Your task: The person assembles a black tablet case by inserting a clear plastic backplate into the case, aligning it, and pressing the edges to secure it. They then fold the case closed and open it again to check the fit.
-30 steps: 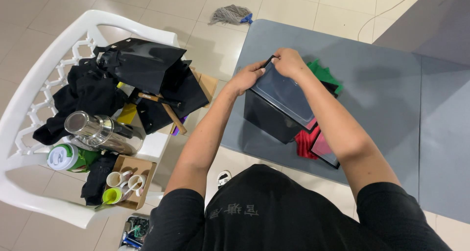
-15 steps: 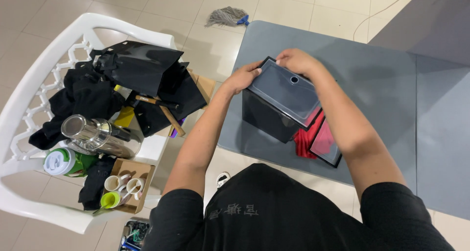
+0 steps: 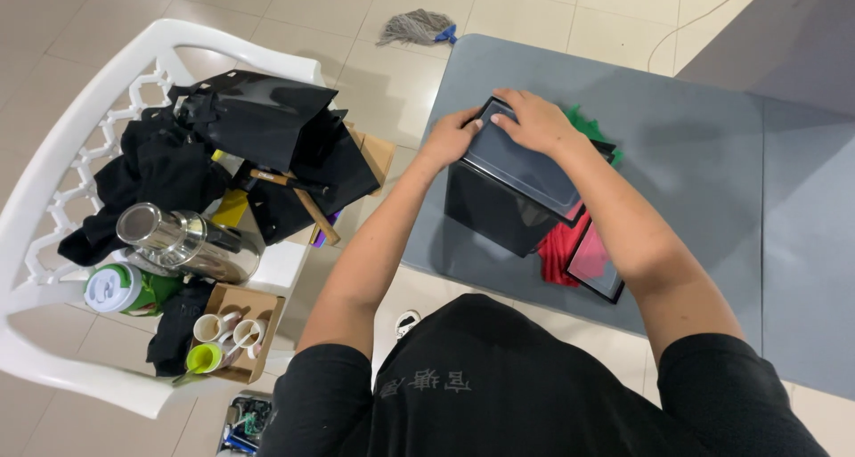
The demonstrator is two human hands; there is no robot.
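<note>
Grey table [image 3: 677, 127] filled the right of frame; white plastic chair [image 3: 53, 163] stood at left, loaded w/ black bags [image 3: 258, 118], a steel flask [image 3: 183, 243] and a small carton of cups [image 3: 233, 332].

Black box [image 3: 494, 212] sat at the table's near-left part, directly ahead of the person, its dark lid [image 3: 525, 167] lying on top. Lid's long axis ran from far-left to near-right, tilted slightly.

Left hand [image 3: 450, 136] gripped the lid's far-left corner, fingers curled over the edge. Right hand [image 3: 534, 123] lay flat on the lid's far end, pressing down, not clenched. Both hands touched the lid; right covered more.

Red [image 3: 561, 248] and green cloth [image 3: 592, 127] showed beside the box, partly hidden. Box contents not visible. Whether the lid was seated: cannot tell.
</note>
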